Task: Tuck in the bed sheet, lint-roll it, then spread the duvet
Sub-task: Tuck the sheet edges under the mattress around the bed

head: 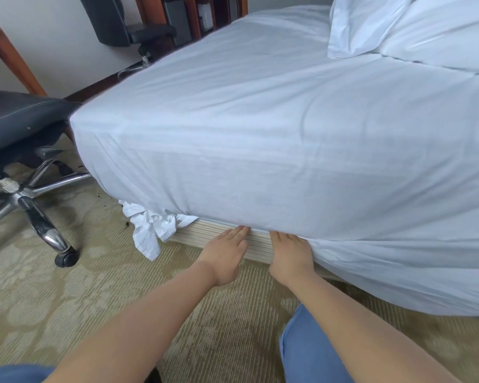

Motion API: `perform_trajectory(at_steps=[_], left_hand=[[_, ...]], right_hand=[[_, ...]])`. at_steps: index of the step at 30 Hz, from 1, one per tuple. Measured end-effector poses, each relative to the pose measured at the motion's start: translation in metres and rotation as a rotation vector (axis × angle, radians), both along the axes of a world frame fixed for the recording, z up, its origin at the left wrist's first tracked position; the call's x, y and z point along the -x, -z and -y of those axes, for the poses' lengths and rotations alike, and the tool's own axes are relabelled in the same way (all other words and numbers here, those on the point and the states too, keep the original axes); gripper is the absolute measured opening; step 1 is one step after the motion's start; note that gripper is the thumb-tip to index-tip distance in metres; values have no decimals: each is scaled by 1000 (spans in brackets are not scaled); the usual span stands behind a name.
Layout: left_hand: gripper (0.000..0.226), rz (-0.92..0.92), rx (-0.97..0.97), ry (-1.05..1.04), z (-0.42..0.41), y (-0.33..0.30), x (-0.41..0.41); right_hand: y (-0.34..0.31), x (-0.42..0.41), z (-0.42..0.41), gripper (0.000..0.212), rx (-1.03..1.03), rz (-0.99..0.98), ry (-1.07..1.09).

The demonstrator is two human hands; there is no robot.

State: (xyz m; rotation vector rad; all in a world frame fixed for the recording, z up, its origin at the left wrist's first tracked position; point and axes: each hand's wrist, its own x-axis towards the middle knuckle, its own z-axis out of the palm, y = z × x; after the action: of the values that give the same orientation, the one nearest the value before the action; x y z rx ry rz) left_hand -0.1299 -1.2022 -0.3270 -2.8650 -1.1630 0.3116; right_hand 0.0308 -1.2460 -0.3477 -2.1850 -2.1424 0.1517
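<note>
From the head camera we are kneeling at the side of the bed, both arms stretched forward to the seam where the mattress meets the striped bed base (221, 239). Our left hand (224, 255) lies flat with its fingers straight and together, the fingertips (242, 229) pushed into that seam right at the lower edge of the white bed sheet (260, 134). Our right hand (289, 254) is just beside it, fingers extended too, their ends slipped out of sight under the sheet's hem; we cannot tell whether they curl on the cloth there. Neither hand grips anything we can see.

We judge the first step, the tucking, to be in hand and only partly done. To the left of our hands the hem is already under the mattress, save a loose bunch of sheet (150, 230) hanging down to the carpet (67, 299) at the corner. To the right the sheet still drapes freely over the base toward the floor. We see no lint roller; two pillows (412, 29) sit at the far end, and a black office chair (20, 125) stands close to the bed corner.

The next move, we think, calls for pushing the hem deeper and working rightward along the untucked drape, then returning for the corner bunch
</note>
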Motion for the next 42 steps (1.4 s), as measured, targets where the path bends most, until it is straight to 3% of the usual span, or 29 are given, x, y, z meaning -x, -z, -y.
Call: perform_trajectory(at_steps=[5, 8, 16, 22, 26, 34, 38, 42], left_hand=[[47, 9, 40, 1, 11, -13, -16], [50, 1, 56, 22, 21, -15, -30], [50, -4, 82, 85, 35, -15, -71], [48, 10, 100, 91, 42, -15, -91], [49, 9, 108, 69, 48, -20, -97], [50, 52, 141, 28, 50, -24, -126], [65, 93, 168, 42, 45, -22, -124], [71, 13, 119, 107, 39, -16, -123]], right_hand=[[1, -16, 6, 80, 13, 48, -98], [10, -32, 23, 94, -117, 78, -104], [29, -73, 60, 76, -228, 75, 54], [-1, -83, 52, 60, -73, 69, 75], [-9, -94, 59, 62, -21, 57, 34], [-19, -116, 82, 59, -199, 205, 42], [-6, -118, 76, 39, -91, 216, 81], [10, -120, 65, 41, -52, 151, 117]])
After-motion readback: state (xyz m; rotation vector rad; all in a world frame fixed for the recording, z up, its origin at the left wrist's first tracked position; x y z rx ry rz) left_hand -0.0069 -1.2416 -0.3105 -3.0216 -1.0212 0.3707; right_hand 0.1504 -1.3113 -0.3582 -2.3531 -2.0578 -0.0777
